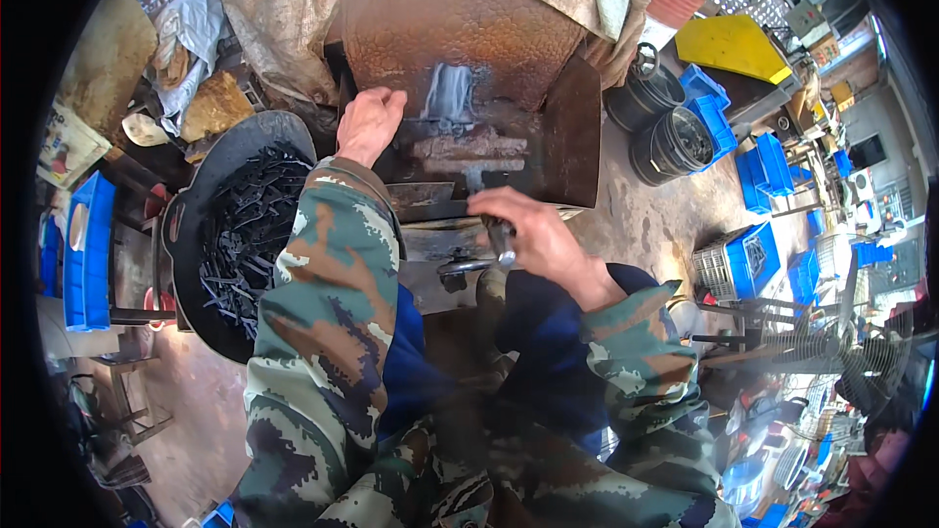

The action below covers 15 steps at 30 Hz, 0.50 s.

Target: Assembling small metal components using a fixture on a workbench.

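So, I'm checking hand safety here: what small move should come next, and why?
Probably ease the left hand slightly back: it is bare and sits close to the whitish streaked patch in the brown housing. The picture does not make clear what that patch is, so more room seems wiser.

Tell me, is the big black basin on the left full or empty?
Not empty: the basin holds thin dark strips; how deep they lie, I can't tell.
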Available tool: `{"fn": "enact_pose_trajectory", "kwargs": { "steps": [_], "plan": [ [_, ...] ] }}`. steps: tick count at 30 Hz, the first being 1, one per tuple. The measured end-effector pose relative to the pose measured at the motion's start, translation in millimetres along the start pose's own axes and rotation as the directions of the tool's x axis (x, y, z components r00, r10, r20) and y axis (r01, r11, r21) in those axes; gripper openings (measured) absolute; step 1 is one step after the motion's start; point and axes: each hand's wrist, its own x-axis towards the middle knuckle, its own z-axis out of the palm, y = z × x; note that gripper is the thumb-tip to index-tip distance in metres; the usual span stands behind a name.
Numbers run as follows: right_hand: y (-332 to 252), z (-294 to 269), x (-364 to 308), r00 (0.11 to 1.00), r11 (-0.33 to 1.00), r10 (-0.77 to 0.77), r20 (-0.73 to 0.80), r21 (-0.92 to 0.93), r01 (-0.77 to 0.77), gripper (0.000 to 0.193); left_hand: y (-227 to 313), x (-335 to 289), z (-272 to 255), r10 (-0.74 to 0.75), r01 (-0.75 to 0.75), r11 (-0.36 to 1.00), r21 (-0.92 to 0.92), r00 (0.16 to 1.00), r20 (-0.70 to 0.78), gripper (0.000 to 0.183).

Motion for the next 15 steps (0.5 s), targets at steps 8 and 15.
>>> {"fn": "enact_pose_trajectory", "kwargs": {
  "steps": [8, 15],
  "plan": [
    [-4, -15, 79, 0.795, 0.822, 0.469, -0.384, 0.519, -0.233, 0.024, 10, 4, -2, 0.141, -0.248, 0.944, -0.219, 0.899, -0.414, 0.038],
    [34, -31, 166, 0.733, 0.824, 0.494, -0.468, 0.522, -0.222, 0.025, 8, 4, -3, 0.207, -0.33, 0.922, -0.204, 0.863, -0.461, 0.031]
  ]
}}
